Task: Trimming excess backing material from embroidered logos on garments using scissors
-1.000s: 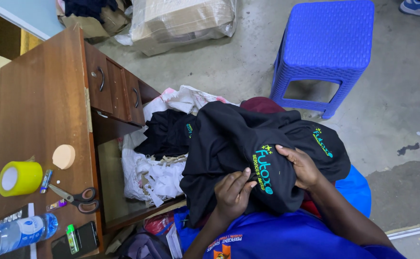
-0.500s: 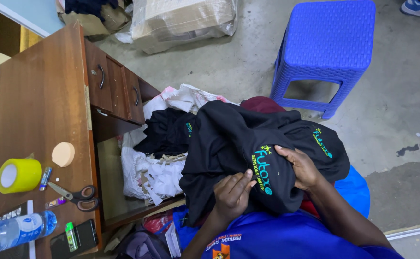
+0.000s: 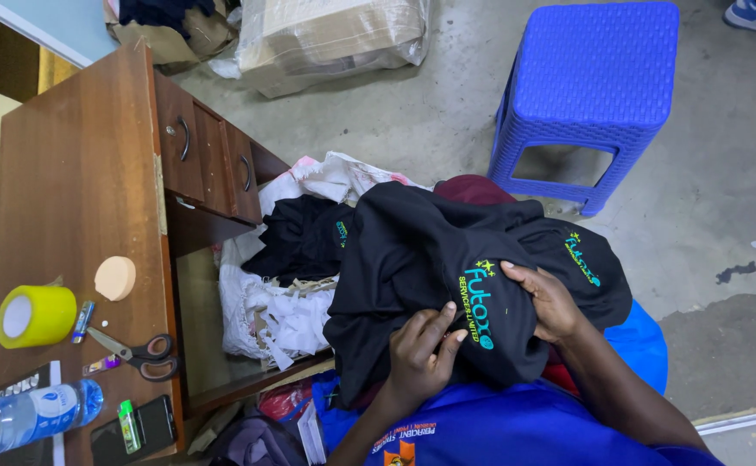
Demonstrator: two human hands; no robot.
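1. Black garment [image 3: 447, 259], with teal printed emblems: bunched on the person's lap, in front of a blue plastic stool [image 3: 594, 95] standing on the concrete floor.
2. Left hand [image 3: 421, 354]: fingers curled into the garment's near fold, gripping it.
3. Right hand [image 3: 550, 298]: clasped over the garment's upper fold, beside an emblem.
4. Pile of black and white cloth [image 3: 283, 276]: beside the lap, under the wooden surface [image 3: 75, 173].
5. On the surface: yellow tape roll [image 3: 35, 316], scissors [image 3: 136, 352], water bottle [image 3: 28, 416], dark phone [image 3: 136, 427].
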